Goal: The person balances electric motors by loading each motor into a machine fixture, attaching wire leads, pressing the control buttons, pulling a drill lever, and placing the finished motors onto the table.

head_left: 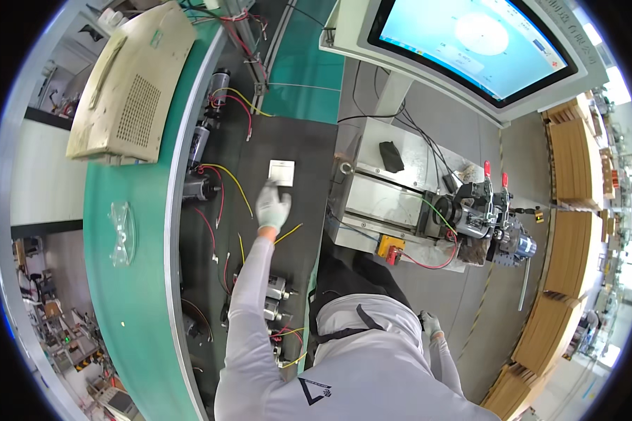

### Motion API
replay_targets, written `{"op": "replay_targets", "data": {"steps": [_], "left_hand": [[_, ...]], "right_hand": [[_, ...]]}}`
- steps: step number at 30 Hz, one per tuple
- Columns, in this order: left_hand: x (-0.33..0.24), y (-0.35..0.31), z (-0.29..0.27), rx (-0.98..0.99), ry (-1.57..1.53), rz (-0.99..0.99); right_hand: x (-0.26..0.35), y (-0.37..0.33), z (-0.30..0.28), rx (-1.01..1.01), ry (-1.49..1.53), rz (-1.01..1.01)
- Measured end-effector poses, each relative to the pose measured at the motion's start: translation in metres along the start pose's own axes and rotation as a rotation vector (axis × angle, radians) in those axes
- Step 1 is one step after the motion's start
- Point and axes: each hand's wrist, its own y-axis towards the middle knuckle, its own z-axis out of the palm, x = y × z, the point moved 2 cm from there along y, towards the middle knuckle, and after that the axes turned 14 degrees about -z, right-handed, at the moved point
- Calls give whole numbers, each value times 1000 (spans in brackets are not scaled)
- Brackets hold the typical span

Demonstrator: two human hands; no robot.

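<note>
Lying beyond left hand (272, 210): white square (281, 171)

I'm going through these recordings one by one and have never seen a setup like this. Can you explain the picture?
There's no robot here, just a person seen from a downward-looking fisheye camera on their head, so straight edges bend. The left hand in a pale glove reaches to a flat white square on a dark work surface; whether it grips it is unclear. Silver-and-black cylindrical motors with red and yellow wires lie along that surface. The gloved right hand is low by the body, near no motor; I can't tell what it holds.
</note>
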Motion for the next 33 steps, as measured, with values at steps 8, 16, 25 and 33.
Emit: {"op": "replay_targets", "data": {"steps": [8, 16, 25, 33], "left_hand": [[228, 70, -73, -439, -334, -1376], [284, 134, -29, -171, -1014, -1385], [247, 129, -43, -50, -1166, -1364], [187, 4, -52, 134, -657, -1305]], "right_hand": [[-62, -37, 21, 137, -199, -194], [-57, -87, 24, 8, -131, -66], [-53, -72, 20, 279, -900, -408], [17, -31, 29, 86, -250, 46]]}}
